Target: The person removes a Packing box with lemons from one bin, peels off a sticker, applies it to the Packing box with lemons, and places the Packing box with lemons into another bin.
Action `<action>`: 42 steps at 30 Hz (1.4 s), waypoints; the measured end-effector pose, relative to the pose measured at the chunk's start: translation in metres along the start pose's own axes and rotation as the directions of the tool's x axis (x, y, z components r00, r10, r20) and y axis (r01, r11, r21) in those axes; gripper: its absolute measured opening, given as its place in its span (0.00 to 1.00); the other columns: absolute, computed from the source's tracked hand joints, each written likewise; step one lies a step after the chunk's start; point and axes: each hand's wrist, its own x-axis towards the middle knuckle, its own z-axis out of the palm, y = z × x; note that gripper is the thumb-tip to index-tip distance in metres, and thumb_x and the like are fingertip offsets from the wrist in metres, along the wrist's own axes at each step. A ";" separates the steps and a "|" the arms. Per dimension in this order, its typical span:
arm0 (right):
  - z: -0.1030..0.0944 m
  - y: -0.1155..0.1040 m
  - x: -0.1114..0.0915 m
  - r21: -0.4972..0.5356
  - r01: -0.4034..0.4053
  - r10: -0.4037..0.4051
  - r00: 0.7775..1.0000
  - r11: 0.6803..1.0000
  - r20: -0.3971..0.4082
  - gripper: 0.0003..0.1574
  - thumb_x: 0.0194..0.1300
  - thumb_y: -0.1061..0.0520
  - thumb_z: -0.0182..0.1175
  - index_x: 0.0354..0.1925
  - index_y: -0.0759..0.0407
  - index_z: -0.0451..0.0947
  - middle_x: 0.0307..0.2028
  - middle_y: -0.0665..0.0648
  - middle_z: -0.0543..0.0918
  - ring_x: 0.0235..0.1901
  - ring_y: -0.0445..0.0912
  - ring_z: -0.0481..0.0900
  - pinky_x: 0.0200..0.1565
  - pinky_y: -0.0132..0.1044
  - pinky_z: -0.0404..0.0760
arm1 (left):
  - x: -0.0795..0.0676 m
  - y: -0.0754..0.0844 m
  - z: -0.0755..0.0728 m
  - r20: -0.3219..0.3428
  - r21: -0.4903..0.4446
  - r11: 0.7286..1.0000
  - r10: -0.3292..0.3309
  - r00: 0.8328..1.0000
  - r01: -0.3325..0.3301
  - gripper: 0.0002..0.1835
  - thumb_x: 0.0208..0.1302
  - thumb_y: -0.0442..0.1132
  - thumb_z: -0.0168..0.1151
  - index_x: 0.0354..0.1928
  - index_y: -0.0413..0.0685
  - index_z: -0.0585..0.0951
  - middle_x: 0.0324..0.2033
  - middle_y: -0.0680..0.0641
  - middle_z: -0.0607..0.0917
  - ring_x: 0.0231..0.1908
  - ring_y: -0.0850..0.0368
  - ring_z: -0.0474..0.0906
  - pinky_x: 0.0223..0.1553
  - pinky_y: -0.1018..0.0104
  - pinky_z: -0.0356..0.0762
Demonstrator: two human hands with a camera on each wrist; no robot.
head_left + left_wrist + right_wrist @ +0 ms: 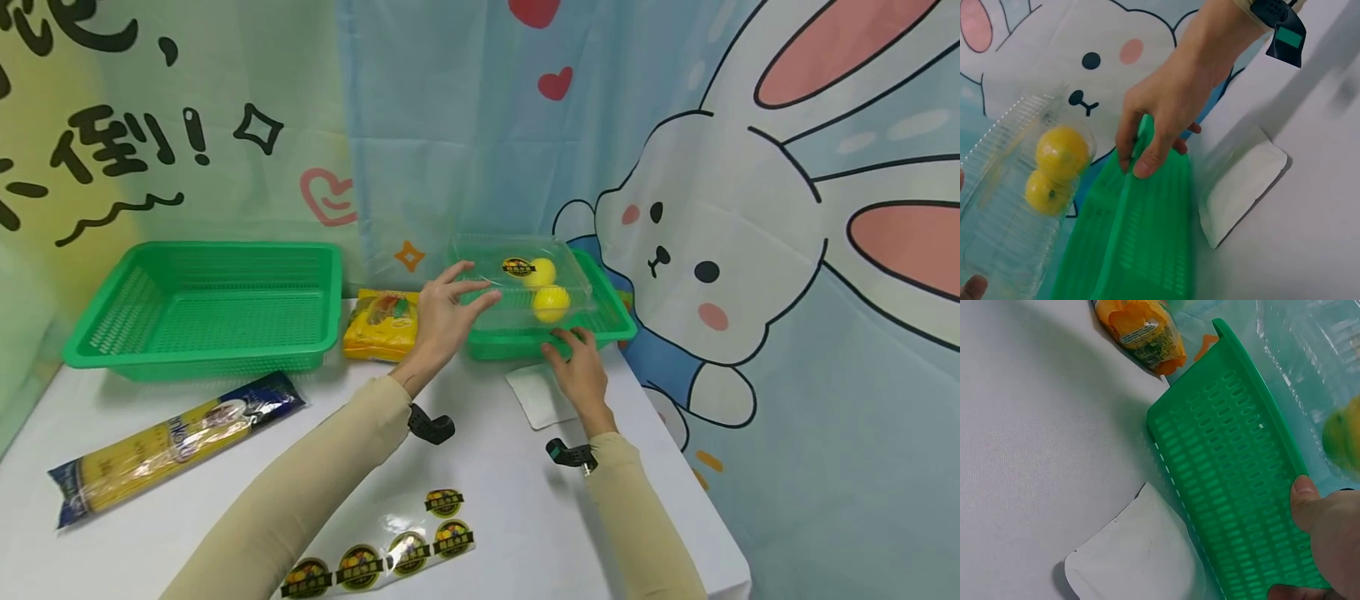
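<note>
A clear plastic box [487,292] with two round yellow fruits [1060,153] inside and a black-and-gold sticker [518,267] on it is tilted above the right green basket [510,346]. My left hand [446,312] holds the box at its left end, thumb toward the front; in the left wrist view only its fingertips show at the edge. My right hand [581,375] pinches the basket's front rim, thumb on the near side, seen also in the left wrist view. Below that basket lies a white flat packet [540,396].
A larger green basket [225,358] stands at the back left. Beside it sits a yellow food bag [381,325]. A long spaghetti packet [176,442] lies at the left, and a sheet of round stickers [386,554] near the front. A printed curtain [465,108] hangs behind.
</note>
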 end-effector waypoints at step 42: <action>-0.003 -0.003 -0.003 -0.020 -0.009 0.009 1.000 1.000 -0.009 0.30 0.76 0.40 0.61 0.68 0.51 0.79 0.73 0.64 0.68 0.40 0.58 0.85 0.34 0.53 0.82 | 0.022 -0.028 0.068 0.059 0.021 0.972 -0.236 0.970 0.235 0.18 0.69 0.48 0.72 0.52 0.43 0.90 0.71 0.47 0.77 0.76 0.41 0.63 0.75 0.43 0.64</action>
